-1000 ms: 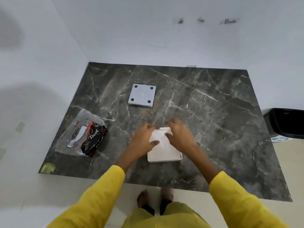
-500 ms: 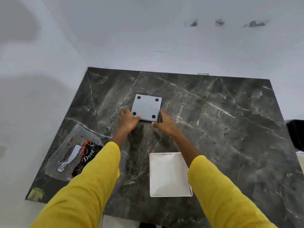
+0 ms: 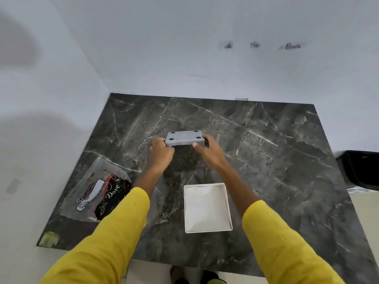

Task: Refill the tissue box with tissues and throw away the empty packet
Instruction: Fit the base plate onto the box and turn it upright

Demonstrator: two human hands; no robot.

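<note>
I see bright yellow sleeves (image 3: 114, 232) on both arms, loose and plain, ending partway along the forearms so the wrists and both hands are bare. At the bottom edge, more yellow cloth (image 3: 215, 281) shows, with dark footwear (image 3: 180, 278) beside it.
</note>
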